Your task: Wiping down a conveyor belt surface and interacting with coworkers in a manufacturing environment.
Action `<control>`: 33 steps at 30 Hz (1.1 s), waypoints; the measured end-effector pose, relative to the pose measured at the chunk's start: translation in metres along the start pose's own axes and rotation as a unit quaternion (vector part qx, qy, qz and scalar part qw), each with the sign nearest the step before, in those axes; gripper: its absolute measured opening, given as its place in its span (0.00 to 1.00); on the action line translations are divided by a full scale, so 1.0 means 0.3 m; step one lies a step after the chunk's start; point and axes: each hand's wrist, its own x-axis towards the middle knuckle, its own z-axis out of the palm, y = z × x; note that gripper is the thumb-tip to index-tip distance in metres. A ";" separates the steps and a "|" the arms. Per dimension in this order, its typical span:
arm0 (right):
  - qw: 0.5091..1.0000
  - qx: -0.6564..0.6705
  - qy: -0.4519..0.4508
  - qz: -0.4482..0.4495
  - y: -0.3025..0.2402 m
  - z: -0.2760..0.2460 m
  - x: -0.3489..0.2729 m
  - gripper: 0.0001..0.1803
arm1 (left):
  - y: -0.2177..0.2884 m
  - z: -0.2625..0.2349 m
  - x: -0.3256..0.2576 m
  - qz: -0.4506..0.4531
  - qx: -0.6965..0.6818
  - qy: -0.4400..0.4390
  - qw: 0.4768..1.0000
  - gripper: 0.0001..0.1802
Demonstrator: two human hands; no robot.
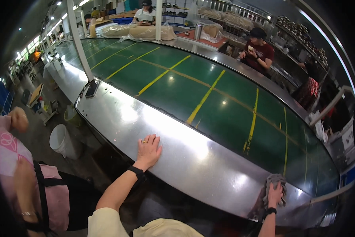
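My left hand [148, 151] lies flat on the shiny metal ledge [181, 166], its fingers stretched out and nothing in them. A ring shows on one finger. Farther right, my right hand [276, 194] grips a crumpled grey cloth [274, 179] and presses it onto the same ledge. The cloth bunches around the fingers and hides part of the metal. Beyond the ledge runs a long green conveyor belt [165, 89] with yellow cross stripes; the cloth's far edge is close to it.
A metal post [81, 47] rises from the ledge at the left. A white bucket [60, 139] stands on the floor. One person in pink [51, 177] is close at my left; another in dark red [260, 51] sits across the belt. A steel flask [198, 31] stands on the far side.
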 end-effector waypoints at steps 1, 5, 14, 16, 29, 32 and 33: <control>1.000 0.002 -0.002 -0.020 -0.117 0.001 0.040 0.36 | 0.004 -0.012 0.000 0.003 -0.004 -0.013 1.000 0.23; 0.972 0.036 -0.134 -0.188 -0.706 -0.008 0.107 0.39 | -0.028 -0.045 -0.038 -0.014 0.014 -0.042 0.999 0.24; 0.752 0.187 -0.137 -0.617 -1.877 0.048 -0.375 0.30 | 0.021 -0.046 -0.001 -0.030 0.016 -0.079 0.996 0.26; 0.728 0.179 -0.127 -0.650 -1.934 0.004 -0.460 0.28 | 0.024 -0.058 -0.001 -0.026 -0.012 -0.090 0.996 0.26; 0.932 0.132 -0.032 -0.337 -1.009 0.211 0.482 0.33 | 0.001 -0.034 -0.014 -0.019 0.006 -0.031 0.999 0.24; 0.958 0.059 0.105 -0.260 -0.374 0.411 0.786 0.27 | 0.010 -0.032 -0.009 -0.014 0.011 -0.036 0.999 0.25; 0.964 -0.040 0.140 -0.221 -0.234 0.379 0.811 0.31 | 0.005 -0.035 -0.014 -0.017 0.017 -0.045 0.999 0.25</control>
